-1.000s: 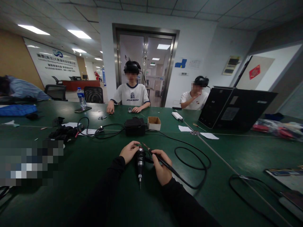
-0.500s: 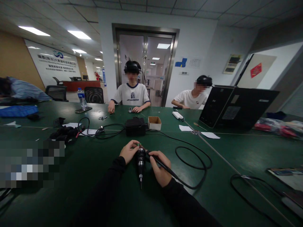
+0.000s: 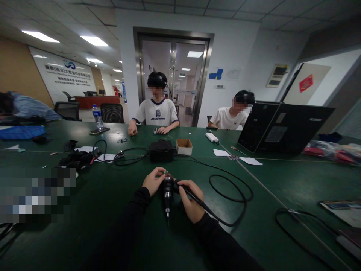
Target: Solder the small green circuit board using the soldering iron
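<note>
1. The left hand (image 3: 153,181) is curled around the far end of a black cylinder (image 3: 167,192). Thumb and fingers pinch it from the side, a grip that looks meant to stop it rolling.
2. The black cylinder lies on the green surface (image 3: 282,177) right in front of the person, between the two hands. Its thin metal shaft points back toward the body (a small green-and-red bit sits at its far end, too small to make out).
3. The right hand (image 3: 192,199) is closed on a pen-shaped tool (image 3: 204,206), held the way one holds a pen. The heel of the hand seems to rest low on the surface, probably for steadiness. The tool's tip reaches the far end of the cylinder, just beside the left hand's fingertips.
4. A black cord (image 3: 252,195) runs from the back of the tool and lies in a loose loop on the surface to the right. It looks slack enough not to drag at the hand.
5. Beyond the hands sit a black box (image 3: 161,151) with cords and, just beside it, a small open cardboard box (image 3: 184,146). Both are near the work but apart from it.
6. Farther right an open laptop (image 3: 282,128) shows its back. Two other people sit across the surface, their hands well apart from these.
</note>
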Demonstrator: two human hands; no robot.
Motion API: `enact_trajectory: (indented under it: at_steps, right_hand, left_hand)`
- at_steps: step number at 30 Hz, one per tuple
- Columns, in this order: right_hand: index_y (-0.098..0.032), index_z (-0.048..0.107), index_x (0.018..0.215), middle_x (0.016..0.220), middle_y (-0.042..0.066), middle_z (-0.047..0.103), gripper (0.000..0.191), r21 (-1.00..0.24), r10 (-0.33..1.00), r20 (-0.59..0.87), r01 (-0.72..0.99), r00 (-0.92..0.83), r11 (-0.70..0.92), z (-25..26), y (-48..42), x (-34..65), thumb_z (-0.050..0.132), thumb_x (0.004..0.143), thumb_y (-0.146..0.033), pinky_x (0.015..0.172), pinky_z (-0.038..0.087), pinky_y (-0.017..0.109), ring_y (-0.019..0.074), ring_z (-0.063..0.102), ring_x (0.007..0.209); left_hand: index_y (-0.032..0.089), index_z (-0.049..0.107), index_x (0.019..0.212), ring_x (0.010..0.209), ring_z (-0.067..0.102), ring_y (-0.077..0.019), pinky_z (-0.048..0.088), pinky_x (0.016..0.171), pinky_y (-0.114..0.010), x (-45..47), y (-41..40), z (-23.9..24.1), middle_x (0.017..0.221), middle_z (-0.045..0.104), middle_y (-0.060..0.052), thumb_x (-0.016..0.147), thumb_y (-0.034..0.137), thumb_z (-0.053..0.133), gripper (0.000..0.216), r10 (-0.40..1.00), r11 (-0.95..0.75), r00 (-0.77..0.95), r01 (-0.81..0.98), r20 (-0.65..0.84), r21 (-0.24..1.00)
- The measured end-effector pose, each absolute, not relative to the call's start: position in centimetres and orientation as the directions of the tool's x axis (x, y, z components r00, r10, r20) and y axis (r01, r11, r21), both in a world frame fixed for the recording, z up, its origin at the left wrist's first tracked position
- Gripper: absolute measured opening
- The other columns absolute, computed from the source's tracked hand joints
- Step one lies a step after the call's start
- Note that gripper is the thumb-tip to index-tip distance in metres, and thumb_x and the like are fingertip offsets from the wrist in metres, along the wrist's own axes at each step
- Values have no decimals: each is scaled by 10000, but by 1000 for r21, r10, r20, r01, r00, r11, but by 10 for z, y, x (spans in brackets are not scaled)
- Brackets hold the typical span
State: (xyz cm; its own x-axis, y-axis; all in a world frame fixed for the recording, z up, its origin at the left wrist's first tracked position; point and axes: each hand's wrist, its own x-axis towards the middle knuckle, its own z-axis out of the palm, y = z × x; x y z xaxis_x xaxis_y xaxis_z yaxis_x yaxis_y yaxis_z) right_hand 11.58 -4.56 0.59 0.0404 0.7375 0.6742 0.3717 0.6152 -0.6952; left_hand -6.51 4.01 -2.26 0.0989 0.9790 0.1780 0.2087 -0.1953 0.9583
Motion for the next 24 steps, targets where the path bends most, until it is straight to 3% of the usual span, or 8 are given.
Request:
enact_trajectory:
  at_steps: [24]
  right_hand:
    - [-210, 655, 865, 816, 35, 671, 110, -693, 744, 667, 389, 26, 607, 5, -46, 116, 550, 846, -182, 704, 492, 291, 183, 639, 747]
  left_hand:
    - [220, 598, 1020, 842, 665, -167, 519, 780, -274, -64, 36, -17, 932, 690, -24, 802, 296, 552, 236, 978, -204, 86, 270, 188, 941]
